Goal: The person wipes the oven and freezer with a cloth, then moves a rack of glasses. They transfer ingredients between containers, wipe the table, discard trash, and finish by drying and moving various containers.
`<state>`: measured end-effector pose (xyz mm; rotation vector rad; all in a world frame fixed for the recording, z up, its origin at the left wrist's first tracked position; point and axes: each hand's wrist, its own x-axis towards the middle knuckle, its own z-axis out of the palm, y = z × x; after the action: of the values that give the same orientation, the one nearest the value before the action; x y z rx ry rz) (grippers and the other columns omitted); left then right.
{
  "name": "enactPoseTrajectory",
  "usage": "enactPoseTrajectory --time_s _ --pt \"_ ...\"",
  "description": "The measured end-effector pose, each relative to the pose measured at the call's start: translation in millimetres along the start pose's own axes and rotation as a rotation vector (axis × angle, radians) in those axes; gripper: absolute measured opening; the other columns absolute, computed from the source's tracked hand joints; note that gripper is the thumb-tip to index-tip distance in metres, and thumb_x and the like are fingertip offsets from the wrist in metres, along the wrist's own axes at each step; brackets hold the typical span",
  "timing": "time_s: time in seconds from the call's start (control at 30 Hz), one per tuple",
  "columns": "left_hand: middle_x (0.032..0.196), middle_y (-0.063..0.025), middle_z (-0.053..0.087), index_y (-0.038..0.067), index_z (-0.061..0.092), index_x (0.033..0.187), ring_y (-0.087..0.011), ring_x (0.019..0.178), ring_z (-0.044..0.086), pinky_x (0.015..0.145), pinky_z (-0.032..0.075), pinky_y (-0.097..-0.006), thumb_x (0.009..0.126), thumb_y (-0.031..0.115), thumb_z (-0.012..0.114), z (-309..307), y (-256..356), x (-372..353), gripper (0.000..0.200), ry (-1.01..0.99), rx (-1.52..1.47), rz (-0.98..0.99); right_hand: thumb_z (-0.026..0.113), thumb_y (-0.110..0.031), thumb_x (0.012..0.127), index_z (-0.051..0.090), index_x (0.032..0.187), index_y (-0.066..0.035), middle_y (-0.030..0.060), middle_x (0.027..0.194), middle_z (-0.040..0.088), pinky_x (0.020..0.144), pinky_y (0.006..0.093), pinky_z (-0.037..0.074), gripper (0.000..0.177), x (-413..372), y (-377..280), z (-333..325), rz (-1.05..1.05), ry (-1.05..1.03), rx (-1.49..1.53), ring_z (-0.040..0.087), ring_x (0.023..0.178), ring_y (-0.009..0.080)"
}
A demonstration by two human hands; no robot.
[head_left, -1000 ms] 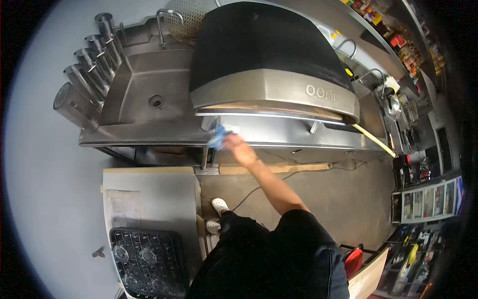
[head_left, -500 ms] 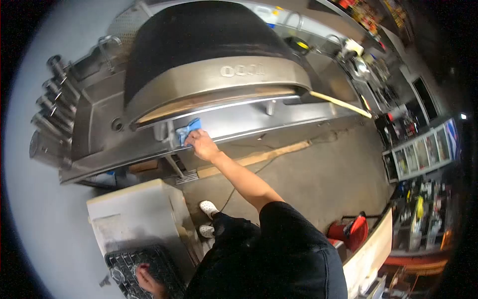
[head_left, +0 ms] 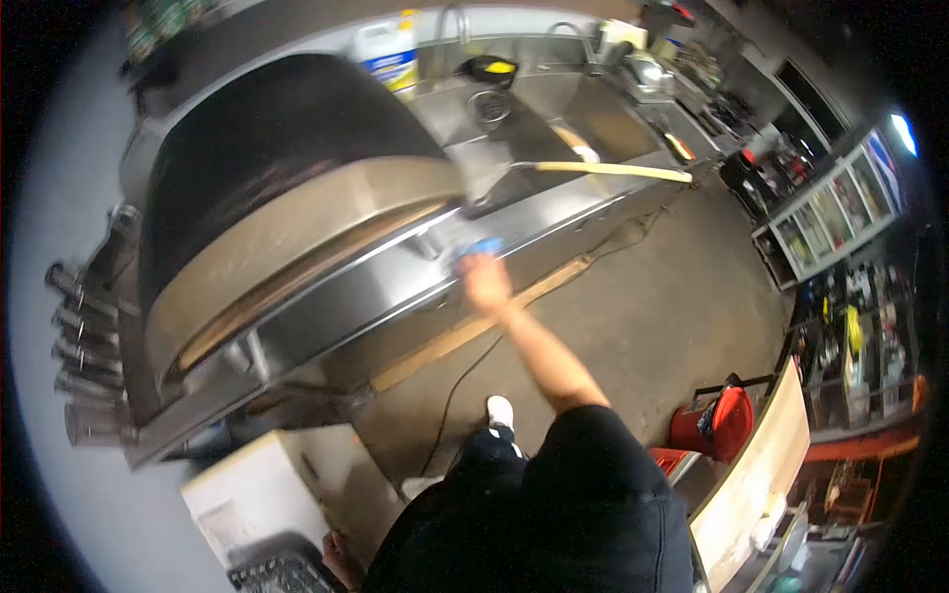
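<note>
My right hand [head_left: 485, 284] reaches forward to the front edge of the steel sink counter [head_left: 395, 277]. It is closed on a blue cloth [head_left: 478, 253], which is pressed against the metal; both are blurred by motion. Left of that hand, a big dark domed cover [head_left: 287, 119] with a steel front band [head_left: 316, 227] stands on the counter, looking like a pizza oven. My left hand [head_left: 341, 559] hangs low at the bottom left, beside a black plastic crate [head_left: 282, 568]. Its fingers are too dark and blurred to read.
A yellow stick [head_left: 613, 171] lies across the sink at the right. Behind stands a white jug [head_left: 388, 54]. A white box [head_left: 252, 484] is on the near left, a red bucket [head_left: 730, 423] and wooden board [head_left: 756, 469] on the right. A cable [head_left: 450, 405] runs over the floor.
My right hand has slid the blue cloth rightward along the counter edge. The camera view has turned and shifted right, showing more of the sink. My left hand has moved off the crate's middle.
</note>
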<state>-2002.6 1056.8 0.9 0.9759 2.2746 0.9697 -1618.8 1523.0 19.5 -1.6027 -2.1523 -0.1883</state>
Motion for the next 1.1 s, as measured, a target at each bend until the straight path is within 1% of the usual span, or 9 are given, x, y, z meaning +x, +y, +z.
enactPoseTrajectory --time_s 0.03,0.1,0.2,0.33,0.37,0.6,0.67,0.93,1.1 --pt "0.072 -0.0127 0.06 -0.002 0.058 0.089 -0.0182 0.062 0.055 0.059 0.043 -0.0312 0.089 0.026 0.046 20.1 4.5 3.9 0.03 -0.041 0.093 0.105 0.046 -0.016 0.076 0.059 0.09 -0.01 0.0109 0.089 0.057 0.08 0.0407 0.04 0.02 -9.2 -18.3 -8.9 -0.325 0.328 0.377 0.052 0.088 0.0266" --pt "0.075 -0.0145 0.062 -0.002 0.059 0.091 -0.0212 0.067 0.058 0.063 0.046 -0.0339 0.088 0.023 0.047 76.5 -17.0 28.4 0.027 -0.077 -0.059 -0.012 0.051 -0.009 0.071 0.059 0.09 -0.011 0.0115 0.09 0.056 0.081 0.0409 0.04 0.021 -5.0 -4.6 -27.6 -0.324 -0.024 0.333 0.051 0.089 0.0286" --pt "0.078 -0.0157 0.062 -0.002 0.059 0.092 -0.0236 0.071 0.06 0.066 0.047 -0.0348 0.087 0.021 0.049 141.8 18.4 54.2 0.025 -0.282 0.025 0.102 0.05 -0.01 0.073 0.06 0.087 -0.011 0.0141 0.087 0.057 0.078 0.0416 0.041 0.017 20.2 127.7 1.0 -0.279 0.297 0.329 0.053 0.083 0.0304" --pt "0.081 -0.016 0.063 0.0 0.058 0.094 -0.0253 0.074 0.061 0.068 0.047 -0.0349 0.085 0.018 0.051 214.6 146.3 51.0 0.022 -0.389 0.111 0.17 0.053 -0.013 0.073 0.06 0.092 -0.008 0.0125 0.096 0.059 0.08 0.0387 0.043 0.021 52.2 318.3 -56.5 0.458 -0.068 -0.257 0.054 0.091 0.0296" --pt "0.082 -0.0161 0.063 0.0 0.058 0.095 -0.0248 0.074 0.061 0.068 0.047 -0.0345 0.085 0.019 0.052 233.4 157.8 55.0 0.022 -0.457 0.038 0.173 0.056 -0.013 0.071 0.06 0.088 -0.007 0.0143 0.093 0.06 0.075 0.0389 0.046 0.019 54.8 348.4 -54.6 0.416 0.148 -0.121 0.055 0.089 0.0296" --pt "0.082 -0.0112 0.061 0.0 0.057 0.096 -0.0161 0.076 0.057 0.071 0.046 -0.0309 0.086 0.019 0.052 346.9 269.8 69.5 0.022 -0.919 0.226 0.47 0.053 -0.007 0.068 0.06 0.085 -0.003 0.0162 0.082 0.059 0.068 0.0401 0.049 0.019 -63.5 221.6 -1.3 0.298 0.089 0.407 0.059 0.078 0.0304" --pt "0.082 -0.0114 0.061 0.002 0.057 0.098 -0.016 0.076 0.057 0.069 0.046 -0.03 0.086 0.018 0.051 381.9 269.9 96.5 0.021 -0.984 0.096 0.335 0.051 -0.011 0.072 0.061 0.092 -0.008 0.0155 0.086 0.061 0.076 0.0416 0.046 0.022 -112.0 207.6 56.6 0.553 -0.338 0.523 0.057 0.088 0.0299" --pt "0.075 -0.0114 0.06 0.001 0.057 0.092 -0.017 0.067 0.057 0.063 0.047 -0.031 0.084 0.018 0.053 561.3 314.8 171.9 0.018 -1.263 0.561 0.635 0.057 -0.031 0.079 0.06 0.097 -0.009 0.0145 0.087 0.063 0.071 0.0425 0.047 0.029 -260.8 307.3 -77.7 1.19 0.027 0.475 0.059 0.083 0.0334" --pt "0.07 -0.0105 0.06 0.0 0.058 0.082 -0.0177 0.063 0.058 0.06 0.047 -0.0326 0.082 0.019 0.054 715.1 363.6 167.3 0.019 -1.376 0.931 1.127 0.053 -0.041 0.081 0.058 0.102 -0.011 0.0162 0.101 0.06 0.078 0.0422 0.045 0.037 -413.7 323.0 -147.4 1.978 0.231 0.345 0.057 0.095 0.0318"
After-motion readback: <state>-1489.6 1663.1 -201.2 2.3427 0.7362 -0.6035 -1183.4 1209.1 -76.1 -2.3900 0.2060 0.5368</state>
